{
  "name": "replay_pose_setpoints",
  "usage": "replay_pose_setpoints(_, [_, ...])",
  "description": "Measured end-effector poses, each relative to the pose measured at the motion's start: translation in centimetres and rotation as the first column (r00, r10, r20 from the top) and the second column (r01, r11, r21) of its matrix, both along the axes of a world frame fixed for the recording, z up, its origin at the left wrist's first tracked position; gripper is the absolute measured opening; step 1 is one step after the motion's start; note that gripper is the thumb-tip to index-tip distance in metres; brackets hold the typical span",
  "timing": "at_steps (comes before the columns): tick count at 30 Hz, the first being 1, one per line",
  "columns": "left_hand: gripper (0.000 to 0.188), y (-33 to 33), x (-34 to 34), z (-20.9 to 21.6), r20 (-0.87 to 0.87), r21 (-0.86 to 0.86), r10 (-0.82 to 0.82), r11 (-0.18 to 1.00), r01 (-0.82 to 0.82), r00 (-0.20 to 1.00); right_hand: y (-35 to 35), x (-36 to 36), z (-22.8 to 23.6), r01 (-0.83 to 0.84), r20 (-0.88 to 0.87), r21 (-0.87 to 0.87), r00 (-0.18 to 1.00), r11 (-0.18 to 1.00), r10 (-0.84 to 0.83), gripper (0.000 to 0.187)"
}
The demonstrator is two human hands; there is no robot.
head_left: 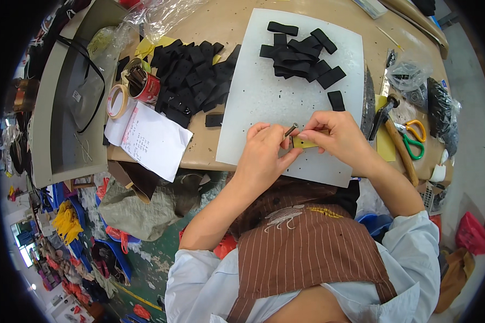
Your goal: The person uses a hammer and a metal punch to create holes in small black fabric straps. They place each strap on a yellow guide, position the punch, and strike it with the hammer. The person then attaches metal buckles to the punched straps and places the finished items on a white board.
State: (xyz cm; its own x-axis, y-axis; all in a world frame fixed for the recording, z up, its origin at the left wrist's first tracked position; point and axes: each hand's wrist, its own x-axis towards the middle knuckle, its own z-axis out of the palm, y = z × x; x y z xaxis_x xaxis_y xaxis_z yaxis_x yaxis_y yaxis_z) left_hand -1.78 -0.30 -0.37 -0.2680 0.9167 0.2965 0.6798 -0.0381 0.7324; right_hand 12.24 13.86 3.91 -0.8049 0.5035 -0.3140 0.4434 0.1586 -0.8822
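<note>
My left hand [265,156] is closed around a small metal punch [291,129], its round head showing above the fingers. Close beside it, my right hand [337,139] pinches a small yellow template piece [303,144] with a dark hole in it. Both hands are over the near part of a white board [242,118]. Whether a strap lies under the yellow piece is hidden by my fingers. Farther up the board lies a loose heap of short black strap pieces [296,56]. One single black strap [336,100] rests just beyond my right hand.
Left of the board are a pile of black straps [196,70], a red can of metal tools [148,89], a tape roll [117,101] and a written paper [151,141]. On the right lie a hammer [401,142], scissors [413,141] and plastic-wrapped bundles [442,116].
</note>
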Motion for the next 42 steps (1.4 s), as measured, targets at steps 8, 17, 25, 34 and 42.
replay_pose_setpoints(8, [0.031, -0.1, 0.2, -0.2, -0.007, -0.001, 0.010, 1.000, -0.010, 1.000, 2.5, 5.0, -0.1, 0.008, -0.243, 0.502, 0.961, 0.865, 0.132, 0.017])
replay_pose_setpoints(17, [0.033, -0.2, 0.5, -0.1, -0.048, -0.001, 0.021, 1.000, -0.021, 0.999, 0.2, 5.4, -3.1, 0.004, -0.299, 0.623, 0.925, 0.783, 0.233, 0.018])
replay_pose_setpoints(25, [0.031, -0.3, 2.1, 1.7, -0.141, -0.034, 0.094, 0.994, -0.099, 0.986, 1.1, 4.4, -1.3, -0.146, -0.163, 0.548, 0.947, 0.823, 0.276, 0.027])
replay_pose_setpoints(34, [0.028, -0.5, 2.7, 1.6, -0.204, -0.069, 0.117, 0.989, -0.134, 0.972, 1.6, 4.2, -0.9, -0.167, -0.134, 0.418, 0.961, 0.893, 0.242, 0.036])
replay_pose_setpoints(42, [0.028, -0.3, 1.7, 1.1, -0.170, -0.093, 0.075, 0.991, -0.092, 0.983, 0.9, 4.6, -1.7, -0.095, -0.161, 0.467, 0.969, 0.879, 0.190, 0.039])
